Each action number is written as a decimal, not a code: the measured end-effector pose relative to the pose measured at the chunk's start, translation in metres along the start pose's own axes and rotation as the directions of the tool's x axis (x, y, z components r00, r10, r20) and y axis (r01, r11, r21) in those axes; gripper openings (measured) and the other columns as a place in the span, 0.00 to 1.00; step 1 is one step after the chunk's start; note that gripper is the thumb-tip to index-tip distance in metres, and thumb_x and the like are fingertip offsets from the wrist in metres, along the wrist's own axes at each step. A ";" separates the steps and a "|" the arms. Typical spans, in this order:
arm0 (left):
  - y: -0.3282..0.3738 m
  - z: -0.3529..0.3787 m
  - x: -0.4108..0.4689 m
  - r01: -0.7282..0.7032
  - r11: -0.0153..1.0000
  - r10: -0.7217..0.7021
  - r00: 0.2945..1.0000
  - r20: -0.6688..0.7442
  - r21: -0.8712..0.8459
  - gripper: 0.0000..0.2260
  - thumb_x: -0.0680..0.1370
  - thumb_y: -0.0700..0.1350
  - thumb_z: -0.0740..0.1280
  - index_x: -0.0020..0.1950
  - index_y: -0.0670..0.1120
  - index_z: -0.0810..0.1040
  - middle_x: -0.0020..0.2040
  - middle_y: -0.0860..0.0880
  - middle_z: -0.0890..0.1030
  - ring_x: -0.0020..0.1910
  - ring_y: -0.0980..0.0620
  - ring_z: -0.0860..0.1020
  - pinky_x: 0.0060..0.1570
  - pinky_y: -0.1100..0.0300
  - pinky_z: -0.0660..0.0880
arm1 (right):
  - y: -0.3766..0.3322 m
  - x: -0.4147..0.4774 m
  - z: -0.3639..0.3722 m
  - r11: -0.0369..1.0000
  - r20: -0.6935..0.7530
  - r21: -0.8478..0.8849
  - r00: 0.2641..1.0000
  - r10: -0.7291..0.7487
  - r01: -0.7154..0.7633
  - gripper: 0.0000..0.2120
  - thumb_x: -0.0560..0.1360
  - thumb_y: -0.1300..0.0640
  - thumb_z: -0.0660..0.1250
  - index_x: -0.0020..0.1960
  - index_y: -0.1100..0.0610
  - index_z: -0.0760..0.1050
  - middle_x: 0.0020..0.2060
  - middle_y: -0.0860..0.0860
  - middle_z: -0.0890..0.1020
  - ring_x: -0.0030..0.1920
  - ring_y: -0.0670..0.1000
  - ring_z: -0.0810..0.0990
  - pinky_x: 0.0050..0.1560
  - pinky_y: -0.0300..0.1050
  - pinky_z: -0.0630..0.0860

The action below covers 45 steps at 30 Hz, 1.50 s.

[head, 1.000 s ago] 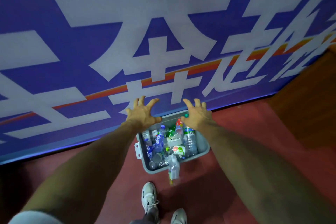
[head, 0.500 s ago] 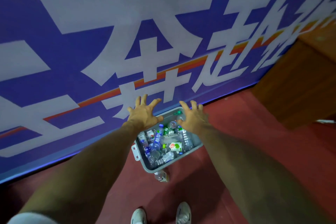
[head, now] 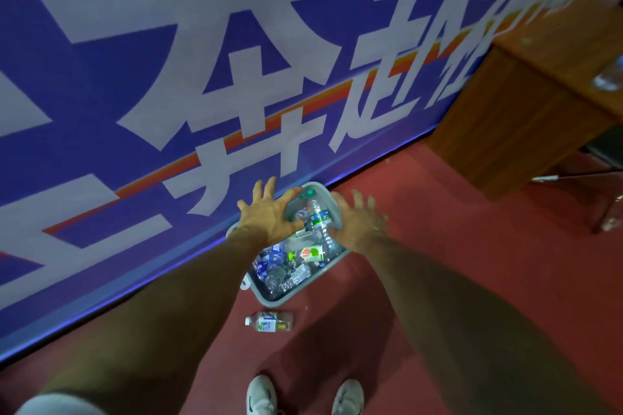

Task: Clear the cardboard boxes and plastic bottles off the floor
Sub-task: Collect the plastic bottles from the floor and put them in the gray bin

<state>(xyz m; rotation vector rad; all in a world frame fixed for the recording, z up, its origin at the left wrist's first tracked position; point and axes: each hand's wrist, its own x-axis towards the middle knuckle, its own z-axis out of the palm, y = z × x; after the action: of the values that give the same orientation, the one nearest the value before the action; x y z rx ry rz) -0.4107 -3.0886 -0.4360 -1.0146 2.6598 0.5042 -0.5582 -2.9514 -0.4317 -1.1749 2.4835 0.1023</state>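
Observation:
A grey plastic bin (head: 269,297) stands on the red floor against the blue banner wall, filled with several clear plastic bottles (head: 286,271) and small cartons. One clear bottle (head: 269,321) with a white and green label lies on its side on the floor just in front of the bin. My left hand (head: 269,212) is stretched out over the bin's far left part with fingers spread and holds nothing. My right hand (head: 357,222) hovers over the bin's right rim, fingers also spread and empty.
A blue banner (head: 168,77) with large white characters covers the wall. A brown wooden desk (head: 526,104) stands at the right with a chair leg (head: 603,209) beside it. My two white shoes (head: 303,396) show at the bottom edge.
A bottle that was falling at the bin's front edge now lies on the floor in front of it. The view has swung so the desk shows more at the right; both hands stay spread.

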 end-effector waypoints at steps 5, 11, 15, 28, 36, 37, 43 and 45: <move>-0.001 0.061 -0.023 0.047 0.999 -0.047 0.998 0.033 0.010 0.34 0.76 0.68 0.61 0.79 0.66 0.50 0.82 0.47 0.43 0.80 0.41 0.43 0.70 0.32 0.58 | 0.007 -0.013 0.060 0.998 0.041 0.004 0.997 -0.067 0.067 0.41 0.74 0.38 0.67 0.80 0.40 0.49 0.79 0.51 0.51 0.75 0.62 0.53 0.67 0.65 0.65; -0.028 0.182 -0.022 0.125 0.992 -0.123 0.991 0.056 -0.027 0.35 0.76 0.68 0.62 0.79 0.66 0.50 0.82 0.48 0.42 0.80 0.42 0.42 0.71 0.33 0.55 | 0.012 0.013 0.193 0.984 0.075 0.022 0.981 -0.178 0.177 0.41 0.75 0.36 0.66 0.80 0.40 0.47 0.80 0.51 0.46 0.78 0.62 0.46 0.70 0.67 0.60; -0.061 0.296 -0.008 0.119 0.988 -0.121 0.993 -0.009 -0.096 0.37 0.74 0.68 0.64 0.78 0.67 0.51 0.82 0.49 0.42 0.80 0.43 0.43 0.70 0.30 0.56 | 0.026 0.036 0.318 0.984 0.137 0.084 0.977 -0.165 0.154 0.43 0.73 0.35 0.68 0.80 0.39 0.49 0.80 0.53 0.48 0.78 0.65 0.47 0.71 0.72 0.59; -0.177 0.617 0.043 0.228 0.967 -0.226 0.974 0.032 -0.113 0.40 0.71 0.68 0.68 0.79 0.65 0.52 0.82 0.47 0.40 0.80 0.42 0.40 0.70 0.28 0.55 | 0.036 0.128 0.654 0.968 0.180 0.100 0.952 -0.246 0.231 0.44 0.73 0.38 0.69 0.81 0.42 0.49 0.80 0.53 0.49 0.79 0.62 0.49 0.74 0.69 0.57; -0.194 0.677 0.068 0.220 0.955 -0.221 0.975 0.021 -0.198 0.42 0.71 0.69 0.69 0.79 0.66 0.49 0.82 0.48 0.41 0.80 0.43 0.43 0.70 0.26 0.55 | 0.045 0.165 0.725 0.969 0.161 0.092 0.957 -0.240 0.228 0.47 0.71 0.33 0.70 0.80 0.39 0.45 0.81 0.50 0.47 0.79 0.60 0.48 0.72 0.69 0.57; -0.192 0.674 0.073 0.211 0.958 -0.210 0.977 0.027 -0.196 0.43 0.71 0.69 0.68 0.79 0.66 0.49 0.82 0.47 0.41 0.80 0.42 0.43 0.70 0.26 0.54 | 0.047 0.169 0.725 0.974 0.165 0.085 0.961 -0.224 0.212 0.47 0.71 0.33 0.69 0.80 0.39 0.45 0.81 0.50 0.46 0.79 0.60 0.47 0.72 0.69 0.56; -0.183 0.669 0.082 0.214 0.959 -0.211 0.977 0.032 -0.188 0.43 0.70 0.69 0.69 0.79 0.66 0.49 0.82 0.47 0.42 0.80 0.43 0.42 0.70 0.26 0.54 | 0.019 0.184 0.723 0.960 0.176 0.082 0.945 -0.277 0.267 0.48 0.70 0.31 0.69 0.80 0.39 0.45 0.81 0.49 0.47 0.79 0.59 0.48 0.72 0.67 0.56; -0.184 0.668 0.082 0.212 0.962 -0.210 0.977 0.030 -0.174 0.43 0.70 0.69 0.69 0.79 0.66 0.49 0.82 0.47 0.41 0.80 0.42 0.42 0.70 0.26 0.54 | 0.016 0.184 0.729 0.961 0.205 0.064 0.939 -0.276 0.268 0.48 0.71 0.32 0.70 0.80 0.39 0.45 0.81 0.49 0.49 0.79 0.59 0.50 0.72 0.66 0.56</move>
<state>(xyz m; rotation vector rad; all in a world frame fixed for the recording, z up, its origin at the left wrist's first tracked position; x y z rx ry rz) -0.2731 -2.9963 -1.1138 -1.3244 2.4911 0.7054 -0.4457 -2.9089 -1.1738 -1.4019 2.1097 0.1006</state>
